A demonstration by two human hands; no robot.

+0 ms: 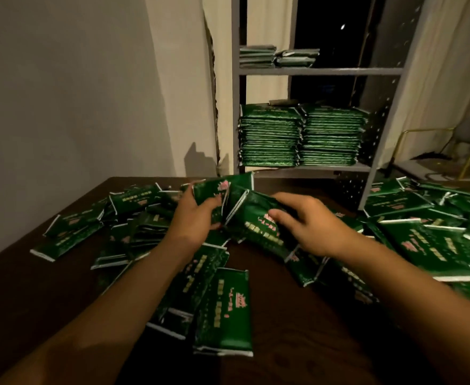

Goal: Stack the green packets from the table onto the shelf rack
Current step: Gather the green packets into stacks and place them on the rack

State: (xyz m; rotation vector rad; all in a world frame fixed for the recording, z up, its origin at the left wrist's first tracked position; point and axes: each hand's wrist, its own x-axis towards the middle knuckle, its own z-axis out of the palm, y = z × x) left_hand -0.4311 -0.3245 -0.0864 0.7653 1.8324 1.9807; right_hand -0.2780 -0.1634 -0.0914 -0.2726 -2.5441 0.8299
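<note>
Head view: left hand (192, 215) grips an upright green packet (214, 190); right hand (309, 220) grasps a second packet (253, 220) above the table (297, 315); shelf rack (320, 71) behind.

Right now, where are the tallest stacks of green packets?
In the head view, the two tall stacks sit side by side on the shelf rack's lower visible shelf, right of centre, just behind the table's far edge.

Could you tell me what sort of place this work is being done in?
Probably a small stockroom or back room. A grey metal shelf rack holds neat stacks of green packets, many more lie loose on a dark table, and bare walls surround them.
</note>
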